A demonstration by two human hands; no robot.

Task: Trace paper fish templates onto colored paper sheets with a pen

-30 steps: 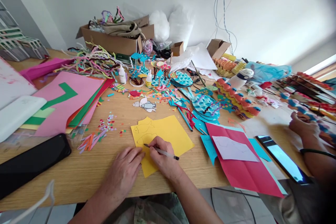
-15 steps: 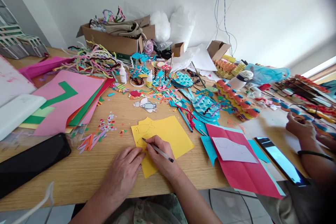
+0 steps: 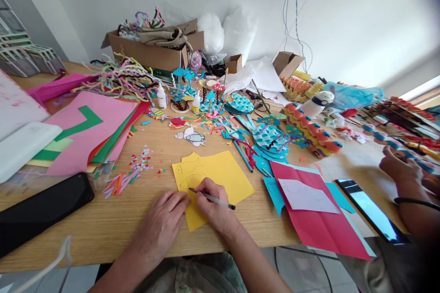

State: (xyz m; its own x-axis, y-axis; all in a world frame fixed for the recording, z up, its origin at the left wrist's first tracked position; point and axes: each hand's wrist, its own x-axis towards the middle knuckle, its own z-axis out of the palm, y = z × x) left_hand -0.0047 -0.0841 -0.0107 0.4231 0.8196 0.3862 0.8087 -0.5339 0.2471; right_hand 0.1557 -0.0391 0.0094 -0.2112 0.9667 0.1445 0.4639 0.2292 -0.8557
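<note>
A yellow sheet of paper lies on the wooden table in front of me, with fish outlines drawn on its left part. My right hand is closed around a pen, whose tip touches the paper at the lower fish outline. Flat along the sheet's lower left edge rests my left hand, its fingers stretched out and holding nothing. Just beyond the sheet lie grey paper fish cutouts. Part of the lower drawing is hidden by my right hand.
Coloured paper sheets and a black phone lie left. Paper scraps, glue bottles and woven blue fish spread around. At right are a red sheet, a lit phone and another person's hand.
My right hand and the pen have moved slightly right along the lower fish outline, and its line is longer. My left hand stays in place.
</note>
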